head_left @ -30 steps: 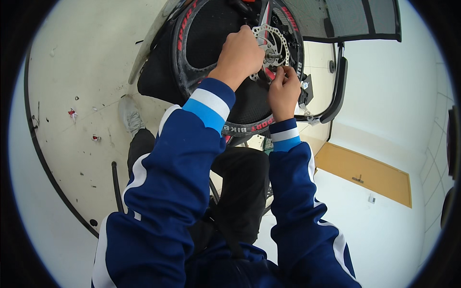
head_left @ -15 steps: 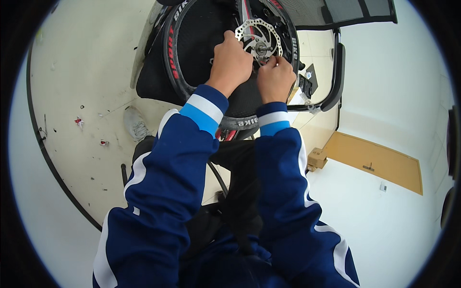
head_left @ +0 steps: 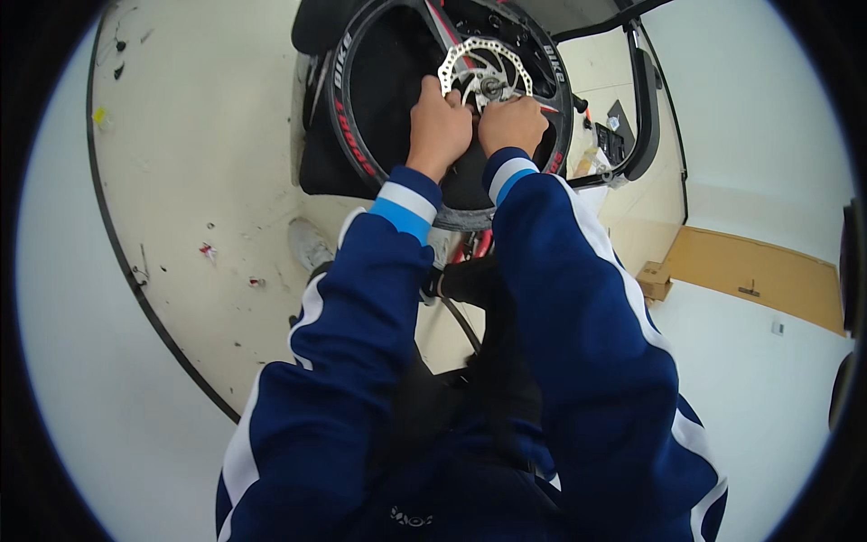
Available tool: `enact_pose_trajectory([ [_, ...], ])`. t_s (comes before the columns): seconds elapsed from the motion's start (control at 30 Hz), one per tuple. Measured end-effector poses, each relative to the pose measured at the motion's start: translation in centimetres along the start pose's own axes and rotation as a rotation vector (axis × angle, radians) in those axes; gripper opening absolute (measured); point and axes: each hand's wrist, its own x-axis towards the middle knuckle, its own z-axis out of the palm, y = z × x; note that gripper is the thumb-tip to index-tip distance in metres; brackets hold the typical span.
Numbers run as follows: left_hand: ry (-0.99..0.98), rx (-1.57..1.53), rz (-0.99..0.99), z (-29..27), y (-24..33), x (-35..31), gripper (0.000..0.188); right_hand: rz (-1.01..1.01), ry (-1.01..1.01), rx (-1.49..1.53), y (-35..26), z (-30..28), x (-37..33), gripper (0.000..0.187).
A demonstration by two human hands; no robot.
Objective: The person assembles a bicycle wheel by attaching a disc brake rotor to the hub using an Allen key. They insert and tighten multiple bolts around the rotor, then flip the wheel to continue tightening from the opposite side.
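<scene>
A black bicycle wheel [head_left: 352,144] with lettering on its rim lies flat on a black chair seat [head_left: 330,158]. Around its hub [head_left: 492,88] sits a silver brake disc [head_left: 486,45] pierced with holes. My left hand [head_left: 441,131] is closed at the disc's lower left edge, with the thumb up against the metal. Just below the hub, my right hand [head_left: 513,125] is closed at the disc's lower right edge. Its fingertips are tucked under, so whatever they hold is hidden.
To the right is the chair's black armrest [head_left: 647,113], with a black tool case [head_left: 610,142] beside it. Cardboard boxes [head_left: 654,282] stand by a brown door [head_left: 754,278]. Small scraps [head_left: 209,251] litter the pale floor at left. A grey shoe [head_left: 310,244] shows near the chair.
The wheel has turned a little counterclockwise, and the whole view has shifted. My right hand has changed from a pinch below the hub to a closed grip over the disc's lower right edge.
</scene>
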Motion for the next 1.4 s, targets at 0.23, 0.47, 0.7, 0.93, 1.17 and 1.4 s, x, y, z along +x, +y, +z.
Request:
enact_pose_trajectory([
  [0.23,-0.047,-0.072,-0.049,-1.1,2.4,-1.7,0.012,0.000,-0.025,0.023,0.1,0.6,-0.3,0.018],
  [0.47,-0.168,-0.173,-0.083,-1.2,1.6,-0.4,0.015,-0.417,-0.144,-0.087,4.8,-0.4,2.3,0.020],
  [0.7,-0.160,-0.122,-0.084,-1.9,1.6,-0.9,0.017,-1.027,-0.507,-0.152,6.5,-4.4,8.0,0.019],
  [0.93,-0.212,-0.205,-0.127,-1.9,2.5,-1.4,0.017,-1.908,-0.459,-0.513,3.6,-5.2,14.6,0.033],
  [1.17,-0.245,-0.182,-0.159,-2.1,3.7,-1.7,0.018,-1.788,-0.165,-0.077,4.2,-6.1,15.3,0.029],
  [1.4,-0.082,0.113,-0.036,-3.4,3.7,-0.7,0.025,-0.306,-0.047,1.080,5.9,-6.7,8.6,0.023],
])
